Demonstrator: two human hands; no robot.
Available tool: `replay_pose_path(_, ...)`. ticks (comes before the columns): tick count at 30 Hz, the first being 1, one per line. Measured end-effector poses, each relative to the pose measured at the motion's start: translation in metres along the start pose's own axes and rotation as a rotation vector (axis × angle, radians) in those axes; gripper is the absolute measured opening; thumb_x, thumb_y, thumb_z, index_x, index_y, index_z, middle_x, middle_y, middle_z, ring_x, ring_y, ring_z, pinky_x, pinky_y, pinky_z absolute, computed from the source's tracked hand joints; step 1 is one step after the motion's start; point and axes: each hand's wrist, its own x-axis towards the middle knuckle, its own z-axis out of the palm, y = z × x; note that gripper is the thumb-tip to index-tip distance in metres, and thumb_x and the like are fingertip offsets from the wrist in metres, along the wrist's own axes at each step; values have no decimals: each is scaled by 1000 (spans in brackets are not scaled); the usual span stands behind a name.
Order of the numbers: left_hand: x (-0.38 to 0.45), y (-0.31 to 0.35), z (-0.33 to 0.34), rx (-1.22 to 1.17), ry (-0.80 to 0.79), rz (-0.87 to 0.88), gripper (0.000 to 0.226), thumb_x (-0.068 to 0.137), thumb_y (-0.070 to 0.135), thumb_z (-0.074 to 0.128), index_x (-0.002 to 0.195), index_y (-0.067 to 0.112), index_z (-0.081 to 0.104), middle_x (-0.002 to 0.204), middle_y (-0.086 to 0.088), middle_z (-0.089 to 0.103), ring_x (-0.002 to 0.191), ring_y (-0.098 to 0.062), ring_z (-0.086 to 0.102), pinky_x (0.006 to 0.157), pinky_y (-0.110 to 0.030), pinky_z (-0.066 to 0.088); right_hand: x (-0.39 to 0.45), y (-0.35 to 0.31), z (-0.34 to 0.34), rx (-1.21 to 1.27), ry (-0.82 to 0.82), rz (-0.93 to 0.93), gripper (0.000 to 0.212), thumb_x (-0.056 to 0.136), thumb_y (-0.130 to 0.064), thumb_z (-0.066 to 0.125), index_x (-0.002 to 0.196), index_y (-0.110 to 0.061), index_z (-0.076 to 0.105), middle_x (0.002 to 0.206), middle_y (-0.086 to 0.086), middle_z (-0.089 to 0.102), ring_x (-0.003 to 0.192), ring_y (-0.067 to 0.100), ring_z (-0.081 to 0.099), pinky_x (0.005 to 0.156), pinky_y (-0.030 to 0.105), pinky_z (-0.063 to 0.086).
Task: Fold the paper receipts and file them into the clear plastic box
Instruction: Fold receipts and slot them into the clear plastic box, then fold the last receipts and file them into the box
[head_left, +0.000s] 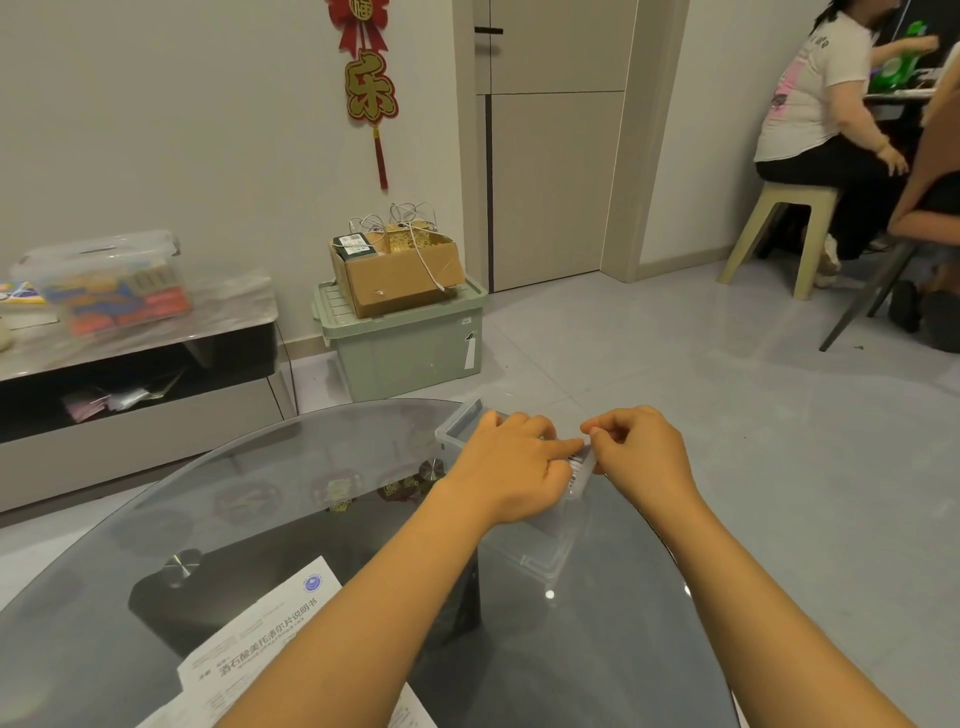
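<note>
Storage tub (104, 280), clear w/ lid, sits far left on a low marble-top cabinet (156, 332), colourful contents blurred. Nearer, bottom left on the round smoked-glass table (260, 519): printed leaflet (249, 639) lying flat, unfolded, partly under the left forearm. Behind table on the floor, green lidded bin (405, 343) w/ open cardboard box (400, 275) on top, white cables spilling out; red & gold wall ornament (370, 88) hangs above. Centre: left hand (511, 467) over the clear plastic box (535, 545) at the table's far right edge, index finger stretched right onto a small folded receipt (581, 470), other fingers curled. Right hand (641, 452) just beside, fingers curled, thumb & fingertips pinching the same receipt from the right side. Receipt sits at the box's top opening, between both hands; whether it's inside yet, can't tell. Far right: person on a beige plastic stool (779, 234) at a desk, back turned
</note>
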Motion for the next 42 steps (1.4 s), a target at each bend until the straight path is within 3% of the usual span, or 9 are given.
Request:
replay_pose_path(6,3,4,-4,1,-53,-19,68,79,37,9,138,39,42,136,-1,41,122,-17,35,101,-37,21,1,3,-1,1,-19,-6,21,88,-5,51,94,-9,71,85,-3,58,78,22,64,70,23,49)
replay_pose_path(14,3,9,-4,-36,-65,-16,65,81,35,10,135,32,47,133,-1,45,120,-18,37,101,-37,23,3,8,0,33,-38,-20,21,91,-7,51,99,-10,70,92,2,62,71,17,63,49,4,42)
replay_pose_path(19,6,12,-4,-56,-121,-97,49,95,33,17,133,31,48,136,-4,42,121,-21,34,101,-40,25,3,7,1,39,-44,-13,20,91,-7,51,97,-11,70,90,-1,60,70,18,64,49,5,40)
replay_pose_path(22,4,10,-4,-127,-89,-96,64,83,37,11,136,31,47,138,-1,44,124,-19,34,103,-39,24,3,9,2,48,-37,-16,20,91,-7,52,98,-10,70,83,-3,59,64,16,63,52,7,43)
replay_pose_path(27,-5,2,-6,-197,66,-115,69,78,35,14,138,20,47,141,0,43,131,-14,32,110,-34,14,2,11,4,-21,-15,-71,20,93,-14,52,104,-12,69,102,7,57,77,18,61,79,27,50)
replay_pose_path(31,-20,-4,-9,-181,157,-145,66,80,34,16,136,21,49,141,2,42,131,-11,31,112,-32,8,-3,11,0,-103,-32,-127,22,94,-21,51,110,-21,66,103,2,48,73,4,46,66,17,34)
replay_pose_path(35,-52,5,-21,-163,193,-158,64,81,33,16,136,22,47,142,3,40,133,-8,28,113,-30,5,-22,1,-6,-145,-86,-210,22,93,-27,53,112,-28,65,99,-3,44,75,5,46,68,19,36)
replay_pose_path(38,-76,9,-27,-164,187,-189,60,85,33,17,138,24,45,143,4,38,134,-9,26,113,-30,5,-36,-7,-4,-158,-154,-303,23,92,-30,54,113,-29,64,93,-8,42,68,-1,45,61,11,33)
replay_pose_path(42,-122,21,-32,-162,168,-247,44,97,23,29,139,26,43,143,6,38,134,-10,26,115,-34,8,-66,-21,-7,-190,-256,-414,24,92,-31,56,115,-30,63,99,-9,42,68,-7,42,69,14,37)
